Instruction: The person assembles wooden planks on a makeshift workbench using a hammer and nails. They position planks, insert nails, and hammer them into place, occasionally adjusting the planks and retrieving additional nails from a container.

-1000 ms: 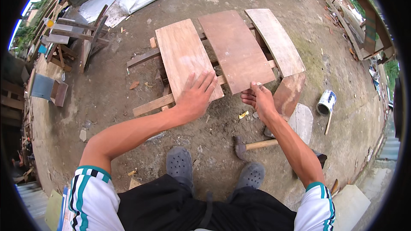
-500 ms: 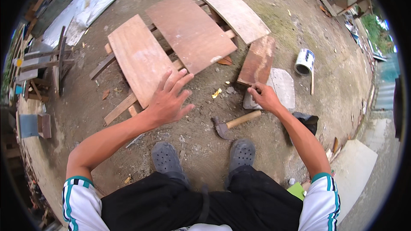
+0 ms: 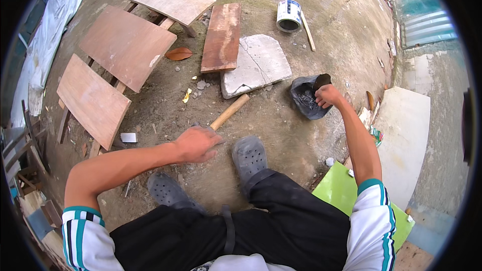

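My left hand [image 3: 197, 144] is closed over the head end of a hammer [image 3: 231, 111] on the ground. Its wooden handle points away to the right, and most of the head is hidden under my slightly blurred fingers. To the right, my right hand [image 3: 327, 95] is at the rim of a black plastic bag [image 3: 303, 110], fingers curled at its edge. Thin grey pieces that look like nails lie inside the bag. My fingertips are partly hidden there.
Three light boards [image 3: 128, 47] rest across a wooden frame at the left. A reddish-brown plank [image 3: 221, 37] leans on a cracked concrete slab [image 3: 261, 65]. Beyond stand a paint can [image 3: 289, 16] and a stick [image 3: 308, 31]. A green sheet [image 3: 334, 186] lies by my right leg.
The view has turned right. My left hand has come down from near the boards onto the hammer. From beside the slab, my right hand has moved to the bag, whose mouth now shows open.
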Tool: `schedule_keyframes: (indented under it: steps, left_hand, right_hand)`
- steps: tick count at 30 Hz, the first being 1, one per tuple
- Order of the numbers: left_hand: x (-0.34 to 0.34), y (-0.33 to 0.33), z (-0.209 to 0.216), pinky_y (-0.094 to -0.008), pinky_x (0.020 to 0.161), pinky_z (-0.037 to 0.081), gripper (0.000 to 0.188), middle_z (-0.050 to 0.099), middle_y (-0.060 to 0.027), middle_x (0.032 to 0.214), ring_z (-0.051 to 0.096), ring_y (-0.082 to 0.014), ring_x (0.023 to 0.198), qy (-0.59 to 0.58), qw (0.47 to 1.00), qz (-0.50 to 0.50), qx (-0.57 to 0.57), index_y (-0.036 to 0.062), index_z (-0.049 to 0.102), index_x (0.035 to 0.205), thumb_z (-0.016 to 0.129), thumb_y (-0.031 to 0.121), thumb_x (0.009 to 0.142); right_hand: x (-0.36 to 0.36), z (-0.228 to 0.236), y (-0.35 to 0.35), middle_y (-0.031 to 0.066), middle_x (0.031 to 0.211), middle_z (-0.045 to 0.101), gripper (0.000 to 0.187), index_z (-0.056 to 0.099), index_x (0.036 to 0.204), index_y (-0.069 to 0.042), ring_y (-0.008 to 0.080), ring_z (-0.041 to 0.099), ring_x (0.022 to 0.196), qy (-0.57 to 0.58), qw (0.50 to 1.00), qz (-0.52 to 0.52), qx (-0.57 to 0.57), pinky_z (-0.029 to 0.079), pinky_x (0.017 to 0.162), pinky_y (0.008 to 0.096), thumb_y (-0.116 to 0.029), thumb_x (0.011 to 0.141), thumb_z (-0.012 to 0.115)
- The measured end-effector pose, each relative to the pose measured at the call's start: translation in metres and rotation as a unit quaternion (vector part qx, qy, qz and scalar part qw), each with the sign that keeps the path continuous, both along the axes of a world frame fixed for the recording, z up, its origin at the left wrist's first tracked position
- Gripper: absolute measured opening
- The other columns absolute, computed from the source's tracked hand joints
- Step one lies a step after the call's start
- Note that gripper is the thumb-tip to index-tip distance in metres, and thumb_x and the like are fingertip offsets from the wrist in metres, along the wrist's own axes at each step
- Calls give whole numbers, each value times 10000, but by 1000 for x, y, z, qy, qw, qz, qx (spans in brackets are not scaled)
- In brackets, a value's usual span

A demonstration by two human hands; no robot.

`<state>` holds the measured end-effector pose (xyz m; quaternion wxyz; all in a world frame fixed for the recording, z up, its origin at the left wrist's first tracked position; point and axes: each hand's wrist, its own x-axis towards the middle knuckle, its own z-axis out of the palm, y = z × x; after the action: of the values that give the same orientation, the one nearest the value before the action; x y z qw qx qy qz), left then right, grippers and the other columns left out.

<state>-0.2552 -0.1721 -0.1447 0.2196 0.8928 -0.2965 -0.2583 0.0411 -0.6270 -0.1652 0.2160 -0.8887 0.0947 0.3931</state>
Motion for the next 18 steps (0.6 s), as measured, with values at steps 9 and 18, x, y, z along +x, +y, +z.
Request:
schedule_keyframes:
  steps: [9, 18]
  left_hand:
    - [35, -8, -15, -498, 905, 538, 493, 700, -209, 1110, 676, -398, 1023, 49, 994, 95, 24, 50, 565, 1344, 636, 338, 951]
    - [45, -15, -15, -502, 910, 534, 510, 699, -211, 1117, 675, -396, 1036, 79, 990, 112, 45, 61, 552, 1362, 636, 362, 959]
  right_hand:
    - [-22, -91, -25, 247, 1065, 725, 305, 780, 1071, -99, 402, 691, 1056, -210, 965, 143, -71, 540, 962, 460, -97, 843, 578]
    - [-30, -86, -29, 226, 1016, 723, 217, 725, 1027, -56, 417, 686, 992, -238, 951, 195, -20, 538, 877, 483, -114, 863, 595]
